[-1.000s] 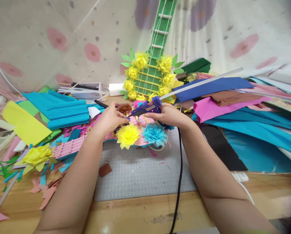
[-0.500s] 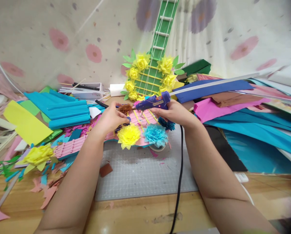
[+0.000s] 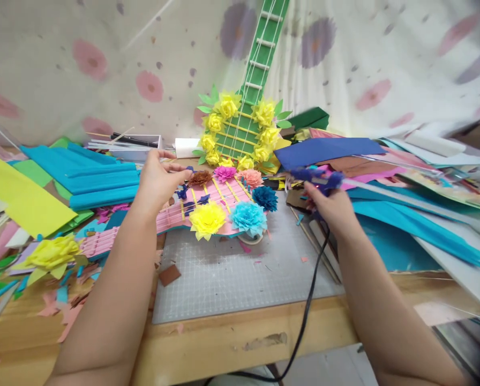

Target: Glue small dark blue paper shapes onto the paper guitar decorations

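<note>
My right hand (image 3: 329, 206) grips a blue hot glue gun (image 3: 316, 176), smeared by motion, out to the right of a pink paper guitar (image 3: 175, 212). A clear glue stick trails from the gun toward the right. My left hand (image 3: 156, 179) hovers at the guitar's upper left edge, fingers loosely spread beside a brown paper flower (image 3: 199, 177). The guitar's body lies on a grey cutting mat (image 3: 240, 279) and carries yellow (image 3: 207, 219), light blue (image 3: 248, 217), dark blue (image 3: 264, 197), magenta (image 3: 224, 172) and peach flowers.
A green paper guitar (image 3: 244, 120) ringed with yellow flowers leans on the floral cloth behind. Blue folded paper (image 3: 95, 174) and a yellow sheet lie left. Stacked coloured sheets (image 3: 384, 177) fill the right. The gun's black cord (image 3: 308, 300) drops over the wooden table edge.
My right hand has swung the glue gun away from the guitar to the right. My left hand let go of the brown flower and opened. The camera turned slightly right.
</note>
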{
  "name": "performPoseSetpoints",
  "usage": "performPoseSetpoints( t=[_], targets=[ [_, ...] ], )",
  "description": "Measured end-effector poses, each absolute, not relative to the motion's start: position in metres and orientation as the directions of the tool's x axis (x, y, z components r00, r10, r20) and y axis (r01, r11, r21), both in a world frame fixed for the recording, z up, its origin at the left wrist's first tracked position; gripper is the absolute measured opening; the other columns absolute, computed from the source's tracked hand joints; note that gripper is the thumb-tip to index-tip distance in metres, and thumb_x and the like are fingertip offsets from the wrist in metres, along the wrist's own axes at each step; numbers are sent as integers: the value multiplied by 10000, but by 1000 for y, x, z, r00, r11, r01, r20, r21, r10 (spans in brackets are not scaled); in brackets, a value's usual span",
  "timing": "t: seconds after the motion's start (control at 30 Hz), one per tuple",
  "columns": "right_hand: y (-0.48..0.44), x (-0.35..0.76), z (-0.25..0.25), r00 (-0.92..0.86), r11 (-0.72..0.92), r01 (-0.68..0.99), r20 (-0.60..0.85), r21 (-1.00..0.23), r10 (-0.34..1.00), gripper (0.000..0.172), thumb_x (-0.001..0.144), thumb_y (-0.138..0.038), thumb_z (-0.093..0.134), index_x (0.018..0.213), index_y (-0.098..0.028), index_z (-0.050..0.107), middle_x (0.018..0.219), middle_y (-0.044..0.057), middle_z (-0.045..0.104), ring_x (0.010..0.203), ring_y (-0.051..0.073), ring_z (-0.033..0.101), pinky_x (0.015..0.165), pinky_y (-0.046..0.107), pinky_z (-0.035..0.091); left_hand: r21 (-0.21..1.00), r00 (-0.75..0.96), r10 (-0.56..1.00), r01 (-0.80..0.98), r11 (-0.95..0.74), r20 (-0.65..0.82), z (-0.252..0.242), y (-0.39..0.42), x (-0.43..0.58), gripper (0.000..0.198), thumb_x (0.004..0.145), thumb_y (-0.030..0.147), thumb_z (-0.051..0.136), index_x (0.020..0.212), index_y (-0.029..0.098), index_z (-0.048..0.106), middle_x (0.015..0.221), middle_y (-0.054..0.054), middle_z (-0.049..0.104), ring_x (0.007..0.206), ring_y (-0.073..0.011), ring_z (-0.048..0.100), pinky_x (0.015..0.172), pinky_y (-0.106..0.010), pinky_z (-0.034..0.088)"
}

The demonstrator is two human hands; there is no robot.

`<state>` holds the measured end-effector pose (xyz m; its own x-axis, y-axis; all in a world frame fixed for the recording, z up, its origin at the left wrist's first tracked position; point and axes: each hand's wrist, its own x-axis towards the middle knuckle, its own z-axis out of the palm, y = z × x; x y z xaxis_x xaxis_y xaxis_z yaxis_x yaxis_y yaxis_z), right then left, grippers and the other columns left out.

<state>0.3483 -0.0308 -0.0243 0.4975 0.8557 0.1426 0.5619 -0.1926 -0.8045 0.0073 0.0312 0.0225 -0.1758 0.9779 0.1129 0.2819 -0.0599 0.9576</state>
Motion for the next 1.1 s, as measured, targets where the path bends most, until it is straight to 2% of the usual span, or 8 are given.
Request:
performPoseSetpoints(
  t=[0.1,0.3,0.5,0.7,0.8,0.9,1.0,1.1],
  targets=[
    [-32,345,-48,398,-258,681,51,-685,916,394,795,-534,546,856,-160,652,718,97,665,724,263,648,683,373,484,961,-194,974,269,-61,116,23,31,5,463,620,179,766,944,239,440,816,13,660,757,-164,677,640,-265,529],
    [-22,323,-65,351,-220,773,114,-595,929,498,841,-536,511,1119,-146,646,1011,168,711,979,321,664,821,404,485,968,-178,977,238,-75,119,23,33,0,467,590,172,788,926,227,467,792,6,671,790,-180,687,696,-289,529],
    [-28,327,-69,254,-184,832,65,-523,965,457,854,-456,527,1152,-125,629,1110,188,684,1052,313,643,876,403,474,983,-166,985,180,-22,53,22,35,1,471,572,147,793,920,223,486,714,26,665,746,-187,685,659,-291,518],
    [-63,334,-38,222,-216,970,38,-115,974,441,811,-509,589,982,-104,619,1038,216,671,995,346,628,835,407,460,993,-163,986,115,-22,41,19,39,2,481,568,151,777,972,191,520,757,6,678,731,-157,680,678,-267,512],
    [-85,318,-13,192,-195,980,-76,-28,978,388,838,-554,536,877,-172,599,943,159,691,891,332,641,687,393,449,993,-152,988,117,-1,19,20,37,5,473,593,173,770,1006,194,540,800,-8,682,751,-169,682,657,-271,515],
    [-93,289,9,44,-45,996,-11,-81,999,327,829,-528,561,797,-204,594,890,108,692,869,307,629,657,370,421,991,-143,989,122,47,-29,23,32,10,459,619,145,751,1032,194,557,764,3,665,722,-174,673,619,-270,517],
    [-77,255,25,-97,125,898,88,-422,991,279,866,-484,543,846,-215,613,895,55,692,820,216,631,679,327,437,994,-103,992,73,79,-71,25,28,16,472,623,85,749,1048,181,565,695,21,644,675,-154,658,590,-244,510],
    [-40,220,33,-69,280,711,332,-645,941,186,822,-367,623,883,-195,585,945,57,680,875,184,628,784,328,463,996,-99,991,-28,88,-90,25,27,20,466,618,39,757,1038,159,594,641,21,628,632,-138,642,554,-214,485]
  ],
)
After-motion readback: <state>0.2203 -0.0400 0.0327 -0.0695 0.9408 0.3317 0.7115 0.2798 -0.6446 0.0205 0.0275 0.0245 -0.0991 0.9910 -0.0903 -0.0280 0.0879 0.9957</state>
